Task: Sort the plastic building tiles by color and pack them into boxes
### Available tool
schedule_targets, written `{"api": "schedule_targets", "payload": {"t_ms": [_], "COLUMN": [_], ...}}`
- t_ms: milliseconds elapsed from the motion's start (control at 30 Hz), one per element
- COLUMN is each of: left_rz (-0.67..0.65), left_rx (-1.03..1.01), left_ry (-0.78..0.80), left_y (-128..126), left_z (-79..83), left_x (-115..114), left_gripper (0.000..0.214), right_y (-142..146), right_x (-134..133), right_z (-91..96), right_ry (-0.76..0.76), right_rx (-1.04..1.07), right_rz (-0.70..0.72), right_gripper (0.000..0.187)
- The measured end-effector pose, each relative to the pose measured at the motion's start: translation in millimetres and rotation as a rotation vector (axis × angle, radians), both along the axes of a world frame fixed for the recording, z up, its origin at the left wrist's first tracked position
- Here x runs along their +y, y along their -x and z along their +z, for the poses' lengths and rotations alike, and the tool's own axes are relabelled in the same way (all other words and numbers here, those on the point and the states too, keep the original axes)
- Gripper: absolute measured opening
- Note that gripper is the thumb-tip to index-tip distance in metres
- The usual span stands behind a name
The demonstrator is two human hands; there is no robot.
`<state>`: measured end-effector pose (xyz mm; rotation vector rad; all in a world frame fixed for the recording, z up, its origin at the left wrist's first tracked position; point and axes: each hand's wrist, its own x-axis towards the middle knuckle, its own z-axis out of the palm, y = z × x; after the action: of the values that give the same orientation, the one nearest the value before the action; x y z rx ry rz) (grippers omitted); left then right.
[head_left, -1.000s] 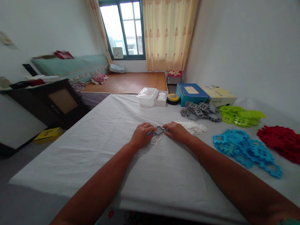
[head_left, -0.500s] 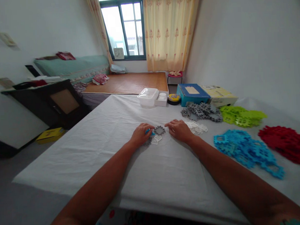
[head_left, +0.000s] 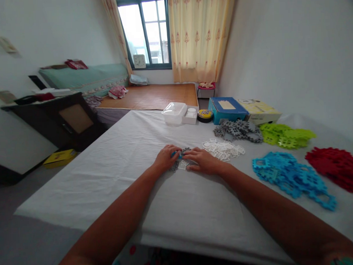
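My left hand is closed on a small blue interlocking plastic piece, much of which its fingers hide. Against it sits a grey toothed frame piece, partly covered by fingertips. My right hand reaches over from the right with fingers stretched out and thumb apart; its fingertips touch the grey and blue pieces. Just below, a white lattice piece lies near the right thumb. Some dark grey pieces show under the left hand.
White pieces are heaped right of my hands. Beyond lie piles of grey, lime green, blue and red pieces. A clear plastic box, a round tin and a blue box line the far edge.
My right hand has moved left onto the grey and blue pieces, uncovering more of the white heap. My left hand stays in place with the blue piece.
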<state>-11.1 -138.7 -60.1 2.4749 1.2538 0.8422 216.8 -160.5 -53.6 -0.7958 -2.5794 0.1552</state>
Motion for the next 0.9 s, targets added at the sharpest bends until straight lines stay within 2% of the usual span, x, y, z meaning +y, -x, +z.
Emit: {"api": "schedule_targets", "payload": {"t_ms": [100,267,500,900], "left_rz": [-0.002,-0.014,-0.008,-0.024], "left_rx": [-0.002,0.019,0.03,0.04], "left_ry": [-0.003,0.0,-0.002,0.009], "left_y": [0.2,-1.2,-0.1,-0.2], "left_z": [-0.4,-0.2,-0.1,-0.5], "left_x": [-0.2,-0.8,-1.5,-1.2], "left_gripper": [0.026,0.026,0.026,0.027], "right_y": [4.9,-0.8,-0.9,-4.0], "right_x": [1.1,4.2,3.6,8.7], "right_z": [-6.4,-4.2,-7.2,-9.0], "right_ry": [-0.008,0.007,0.003,-0.029], "right_rx": [0.016,0.037,0.075,0.19], "right_rz": [0.008,0.002,-0.058,-0.146], "right_gripper": [0.031,0.016,0.025,0.027]}}
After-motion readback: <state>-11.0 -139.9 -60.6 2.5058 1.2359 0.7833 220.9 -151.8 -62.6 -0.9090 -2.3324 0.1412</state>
